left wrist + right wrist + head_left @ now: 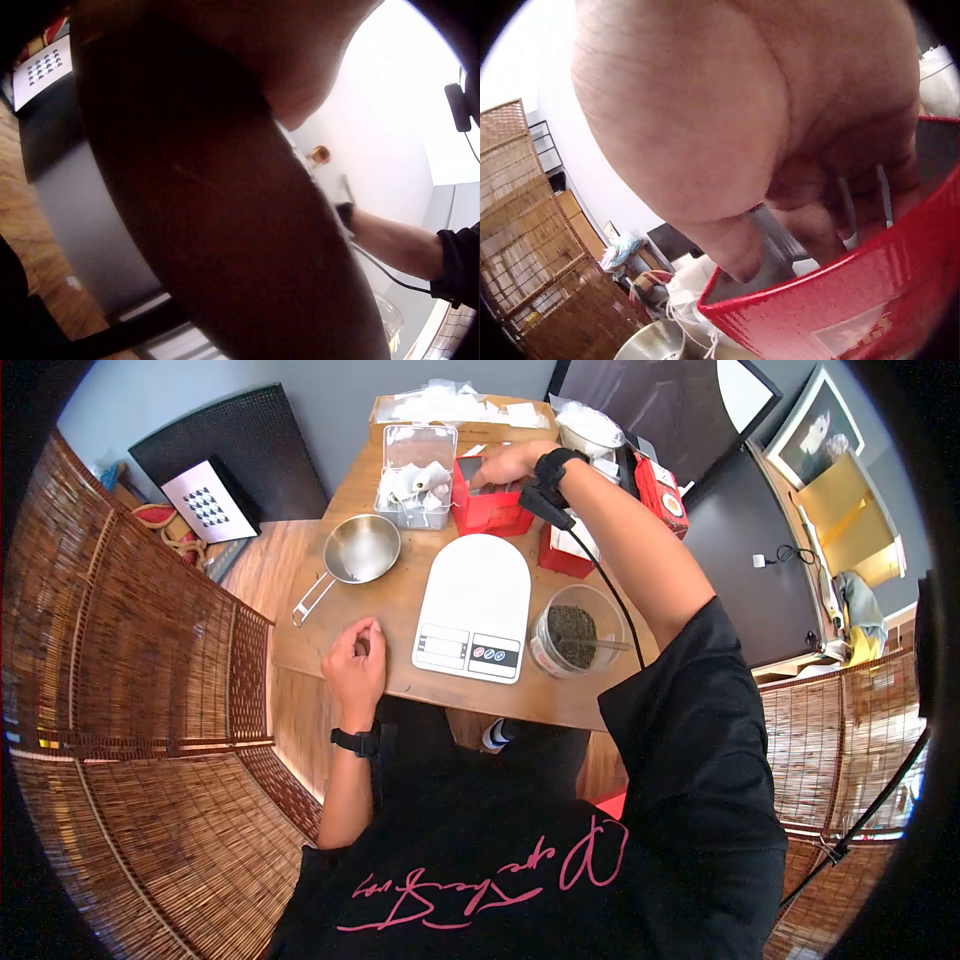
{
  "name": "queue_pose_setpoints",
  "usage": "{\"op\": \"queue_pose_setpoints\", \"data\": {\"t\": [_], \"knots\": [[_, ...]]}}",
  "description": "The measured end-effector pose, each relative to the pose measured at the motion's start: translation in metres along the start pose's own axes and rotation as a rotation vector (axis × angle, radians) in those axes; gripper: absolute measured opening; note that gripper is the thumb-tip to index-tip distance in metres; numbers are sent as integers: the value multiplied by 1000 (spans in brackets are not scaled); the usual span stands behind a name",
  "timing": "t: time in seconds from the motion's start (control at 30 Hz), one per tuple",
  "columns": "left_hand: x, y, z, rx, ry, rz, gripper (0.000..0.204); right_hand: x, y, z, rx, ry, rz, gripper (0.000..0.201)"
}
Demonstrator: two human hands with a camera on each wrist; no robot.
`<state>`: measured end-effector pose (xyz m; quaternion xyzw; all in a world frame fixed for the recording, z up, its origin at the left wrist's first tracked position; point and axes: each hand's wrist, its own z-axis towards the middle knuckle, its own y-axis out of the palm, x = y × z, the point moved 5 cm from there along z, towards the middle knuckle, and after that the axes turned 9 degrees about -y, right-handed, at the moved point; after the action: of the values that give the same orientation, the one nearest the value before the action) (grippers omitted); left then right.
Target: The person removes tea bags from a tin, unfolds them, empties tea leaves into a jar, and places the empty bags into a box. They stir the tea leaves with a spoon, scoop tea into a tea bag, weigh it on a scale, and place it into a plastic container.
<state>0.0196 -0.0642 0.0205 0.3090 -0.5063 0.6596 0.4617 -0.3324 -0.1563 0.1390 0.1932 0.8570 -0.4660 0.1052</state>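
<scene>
My right hand reaches down into a red box at the back of the table. In the right wrist view its fingers dip below the red rim, thumb apart from the others. Shiny clear plastic shows between thumb and fingers; the fingertips are partly hidden inside. Loosely curled and holding nothing, my left hand rests at the table's front edge, below a steel pan. The left wrist view is mostly filled by the dark table edge. A white kitchen scale lies between the hands.
A clear tub of dried dark leaves with a spoon stands right of the scale. Beside the red box, an open clear container holds white pouches. A second red box and a long cardboard box stand farther back.
</scene>
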Motion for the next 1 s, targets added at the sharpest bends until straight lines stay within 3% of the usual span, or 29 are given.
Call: {"op": "queue_pose_setpoints", "data": {"t": [0.2,0.3,0.5,0.57,0.6,0.77,0.83,1.0], "knots": [[6,-1,0,-6,-5,6,13,3,-14,-20,49,-131,-7,47],[4,1,0,-3,-13,-10,14,3,-24,-38,196,-268,9,46],[-1,2,0,4,-19,-2,13,3,-29,-95,239,-344,144,52],[-3,2,0,0,-16,5,13,3,-24,-105,187,-396,13,48],[-5,3,0,6,-4,9,13,5,-17,-118,324,-462,-37,45],[-9,4,0,1,-21,-4,13,-20,45,-188,603,-485,-480,33],[-11,4,0,4,-76,-51,12,-35,74,-212,576,-368,-458,30],[30,4,-6,-84,-87,-168,16,-59,133,-249,600,-485,-436,39]]}}
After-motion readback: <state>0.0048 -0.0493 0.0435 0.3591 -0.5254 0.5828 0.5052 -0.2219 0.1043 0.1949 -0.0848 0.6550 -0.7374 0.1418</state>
